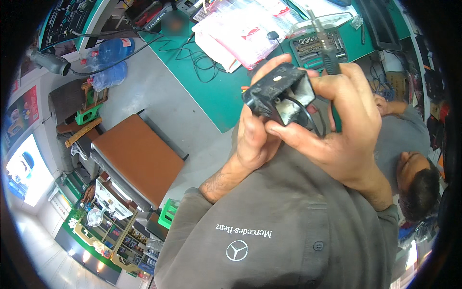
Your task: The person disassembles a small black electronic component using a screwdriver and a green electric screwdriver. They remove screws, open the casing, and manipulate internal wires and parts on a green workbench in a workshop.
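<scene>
I hold a small black housing (263,96) between both hands, in front of my chest. Its open end shows a pale inside, with a black cable looping out. My left hand (254,139) grips it from the left and below, fingers curled round it. My right hand (347,125) is closed, with its thumb at the housing's lower edge, and also holds a slim tool (329,57) with a dark handle and metal shaft pointing away from me.
The green bench (187,82) carries pink-white packages (226,36), loose cables, a socket set (317,48) and a black panel (378,21). A brown padded seat (132,159) and water jugs (110,62) are at left. A co-worker (406,144) in grey is close at right.
</scene>
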